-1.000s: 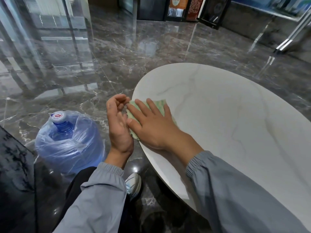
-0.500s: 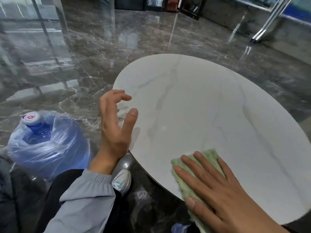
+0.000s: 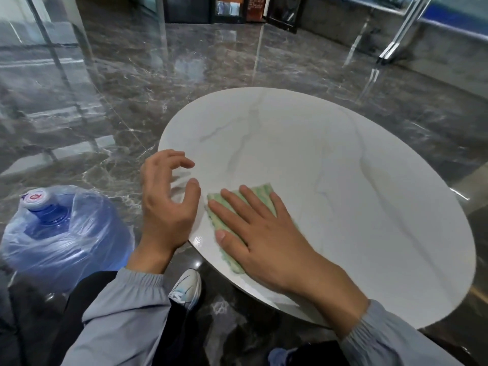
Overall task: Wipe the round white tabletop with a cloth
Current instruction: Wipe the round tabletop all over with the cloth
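Straight fingers (image 3: 237, 204) of right hand (image 3: 266, 241) press cloth (image 3: 260, 191).

One round white bench (image 3: 343, 180) is in view, and on it lies one green cloth (image 3: 261, 192). There are two grips, one left grip (image 3: 165, 207) and one right grip (image 3: 266, 241). There are two grey sleeves, one left sleeve (image 3: 124, 318) and one right sleeve (image 3: 396, 342). On the floor (image 3: 184, 75) stands one large blue water bottle (image 3: 52, 233), wrapped in one clear plastic bag (image 3: 105, 233), with one cap (image 3: 34, 198) on its neck. One white shoe (image 3: 186, 287) shows below the bench edge. One bluish shape (image 3: 280, 356) at the bottom edge may be a second shoe, but it is too cut off to tell.
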